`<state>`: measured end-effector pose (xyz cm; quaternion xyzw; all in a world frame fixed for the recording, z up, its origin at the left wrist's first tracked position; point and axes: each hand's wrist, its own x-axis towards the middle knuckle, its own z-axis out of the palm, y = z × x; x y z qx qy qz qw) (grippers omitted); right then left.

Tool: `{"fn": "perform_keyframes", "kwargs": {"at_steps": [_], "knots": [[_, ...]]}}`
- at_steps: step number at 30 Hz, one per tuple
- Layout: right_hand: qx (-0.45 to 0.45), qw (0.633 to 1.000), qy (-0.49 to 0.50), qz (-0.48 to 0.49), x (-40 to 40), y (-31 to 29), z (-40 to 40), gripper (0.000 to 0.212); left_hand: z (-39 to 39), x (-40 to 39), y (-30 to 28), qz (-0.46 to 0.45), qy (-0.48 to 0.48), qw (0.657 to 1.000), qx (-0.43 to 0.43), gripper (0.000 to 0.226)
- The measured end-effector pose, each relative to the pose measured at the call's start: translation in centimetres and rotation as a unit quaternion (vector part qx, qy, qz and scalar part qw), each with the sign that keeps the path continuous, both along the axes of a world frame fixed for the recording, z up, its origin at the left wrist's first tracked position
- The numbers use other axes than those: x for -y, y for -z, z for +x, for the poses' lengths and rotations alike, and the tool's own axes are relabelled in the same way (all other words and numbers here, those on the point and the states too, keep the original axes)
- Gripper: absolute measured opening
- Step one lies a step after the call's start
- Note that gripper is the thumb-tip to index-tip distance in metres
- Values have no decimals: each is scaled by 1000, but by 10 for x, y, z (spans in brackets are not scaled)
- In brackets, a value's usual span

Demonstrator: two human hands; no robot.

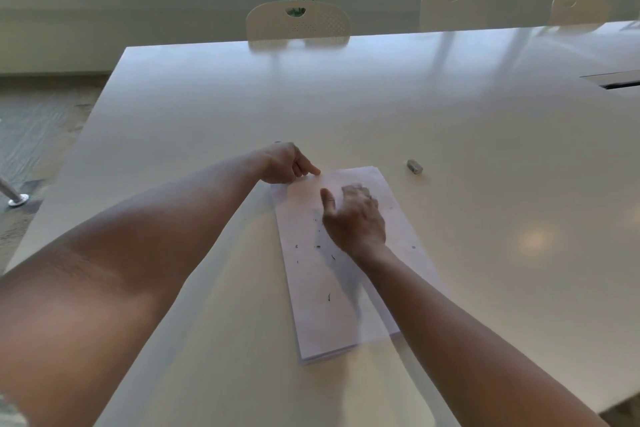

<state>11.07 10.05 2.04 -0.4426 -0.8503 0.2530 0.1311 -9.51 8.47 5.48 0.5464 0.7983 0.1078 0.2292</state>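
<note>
Two bare forearms, left hand (284, 163) — a thin dark band on one finger — right hand (353, 215), fingers (356, 189) blurred

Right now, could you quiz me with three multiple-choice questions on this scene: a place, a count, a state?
1. Where does the eraser lie? A on the table, right of the paper; B on the floor; C on the windowsill.
2. How many chairs stand beyond the table? A one; B three; C five.
3. The right hand is: A open over the paper; B gripping the eraser; C off the table.
Answers: 1 A, it sits on bare table past the paper's right edge. 2 B, three backrests show. 3 A, its fingers hold nothing.
</note>
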Motion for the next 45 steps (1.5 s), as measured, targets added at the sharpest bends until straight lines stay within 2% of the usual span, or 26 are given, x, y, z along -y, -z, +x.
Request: {"fn": "perform_keyframes", "kwargs": {"at_steps": [2, 3, 6, 7, 10, 14, 20, 22, 24, 25, 27, 29, 31, 33, 35, 37, 39, 41, 45], "knots": [[48, 999, -17, 4, 0, 2, 4, 69, -1, 2, 3, 13, -2, 1000, 0, 51], [57, 997, -57, 5, 2, 1, 5, 68, -1, 3, 4, 18, -3, 1000, 1, 50], [21, 978, -203, -50, 15, -9, 6, 58, -2, 4, 5, 26, 4, 1000, -3, 51], [-7, 973, -220, -62, 18, -13, 6, 55, -2, 4, 6, 28, 8, 1000, -5, 51], [-63, 983, -169, -37, 10, -18, 3, 53, 0, 5, 6, 35, 8, 999, -2, 53], [18, 989, -145, -26, -10, -8, -4, 62, 0, 7, 8, 47, 0, 999, -8, 50], [61, 976, -206, -20, -16, -3, -19, 67, -1, 9, 12, 80, -24, 996, 21, 47], [-9, 971, -224, -80, -17, -3, -18, 55, 0, 10, 13, 87, -35, 995, 37, 48], [-155, 955, -190, -166, -18, -4, -14, 29, 0, 11, 14, 90, -43, 994, 44, 48], [-208, 947, -167, -178, -20, -5, -12, 27, 1, 11, 14, 90, -44, 994, 44, 48], [-243, 946, -114, -180, -25, -4, -11, 31, 1, 12, 15, 95, -48, 993, 46, 45], [-204, 958, -102, -172, -26, -4, -15, 31, 0, 13, 16, 103, -54, 992, 52, 43], [-117, 972, -148, -140, -24, -3, -20, 36, 1, 15, 16, 106, -57, 991, 58, 44], [-64, 968, -206, -126, -18, -3, -22, 38, 1, 15, 17, 108, -61, 990, 64, 46], [-97, 946, -238, -196, -15, -8, -19, 22, 2, 15, 17, 114, -65, 989, 65, 46], [-158, 922, -243, -257, -14, -12, -15, 29, 1, 16, 17, 112, -67, 989, 68, 47], [-217, 919, -207, -255, -17, -12, -13, 30, 1, 16, 17, 108, -70, 989, 74, 48], [-218, 937, -165, -219, -19, -8, -15, 28, 0, 16, 18, 111, -80, 986, 90, 46], [-48, 965, -235, -106, -11, -5, -27, 29, -4, 15, 19, 101, -103, 980, 134, 46]]}}
